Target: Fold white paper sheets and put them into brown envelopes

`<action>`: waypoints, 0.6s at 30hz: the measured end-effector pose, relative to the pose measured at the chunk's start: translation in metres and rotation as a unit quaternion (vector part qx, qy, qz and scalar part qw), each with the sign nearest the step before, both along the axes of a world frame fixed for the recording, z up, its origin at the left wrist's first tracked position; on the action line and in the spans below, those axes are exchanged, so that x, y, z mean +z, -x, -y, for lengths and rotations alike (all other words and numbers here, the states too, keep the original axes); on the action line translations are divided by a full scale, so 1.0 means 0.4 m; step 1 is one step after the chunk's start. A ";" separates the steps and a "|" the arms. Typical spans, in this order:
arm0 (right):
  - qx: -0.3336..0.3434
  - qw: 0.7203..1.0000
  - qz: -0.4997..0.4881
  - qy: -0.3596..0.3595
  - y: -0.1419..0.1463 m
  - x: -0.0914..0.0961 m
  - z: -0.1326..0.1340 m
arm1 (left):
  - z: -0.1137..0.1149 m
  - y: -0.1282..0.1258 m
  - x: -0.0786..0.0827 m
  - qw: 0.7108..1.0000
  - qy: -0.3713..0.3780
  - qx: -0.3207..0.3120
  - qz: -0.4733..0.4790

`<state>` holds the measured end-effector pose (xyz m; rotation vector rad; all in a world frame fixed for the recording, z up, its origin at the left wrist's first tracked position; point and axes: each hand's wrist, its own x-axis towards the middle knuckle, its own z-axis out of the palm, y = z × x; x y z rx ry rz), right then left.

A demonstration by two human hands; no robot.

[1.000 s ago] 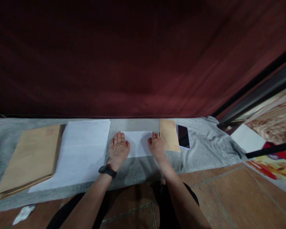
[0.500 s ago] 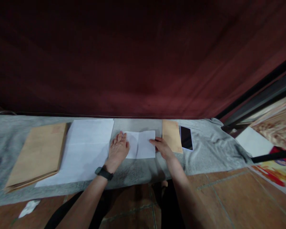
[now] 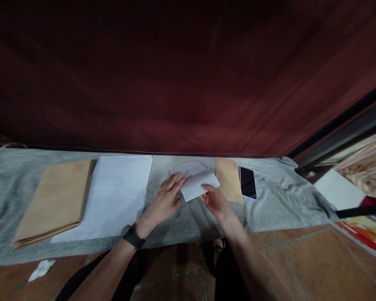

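A creased white sheet of paper (image 3: 196,180) lies between my hands, its right part lifted and tilted off the grey cloth. My right hand (image 3: 213,200) pinches the paper's right corner between thumb and fingers. At the paper's left edge is my left hand (image 3: 166,200), fingers stretched out and thumb apart, wearing a dark watch at the wrist. Whether its fingertips touch the paper I cannot tell. Just right of the paper lies a single brown envelope (image 3: 230,179), partly behind my right hand, with a phone (image 3: 247,183) beside it.
To the left, a stack of brown envelopes (image 3: 58,194) rests partly on large white sheets (image 3: 115,196). Grey cloth (image 3: 282,205) covers the narrow surface. A dark red curtain (image 3: 188,83) hangs behind it. A white scrap (image 3: 41,269) lies on the tiled floor.
My right hand has lifted and turned the paper's right side, which lay flat before. My left hand has come off its flat press and moved slightly right, fingers spread.
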<state>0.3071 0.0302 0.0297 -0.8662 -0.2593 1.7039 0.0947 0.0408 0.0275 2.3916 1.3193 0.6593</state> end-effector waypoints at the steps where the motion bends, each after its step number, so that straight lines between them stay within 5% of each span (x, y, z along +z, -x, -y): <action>1: 0.021 1.000 -0.007 0.006 0.008 -0.004 0.011 | 0.007 -0.005 -0.002 1.000 0.002 -0.004 -0.013; 7: 0.155 0.986 0.051 0.040 -0.008 -0.033 0.042 | 0.007 0.011 -0.010 0.998 0.043 -0.021 -0.040; 13: 0.018 0.951 0.309 -0.003 -0.087 -0.046 0.017 | -0.004 0.064 -0.027 0.991 0.119 -0.056 0.015; 18: 0.155 0.897 0.400 -0.110 -0.116 -0.060 0.040 | -0.007 0.101 -0.017 0.979 0.180 -0.084 0.053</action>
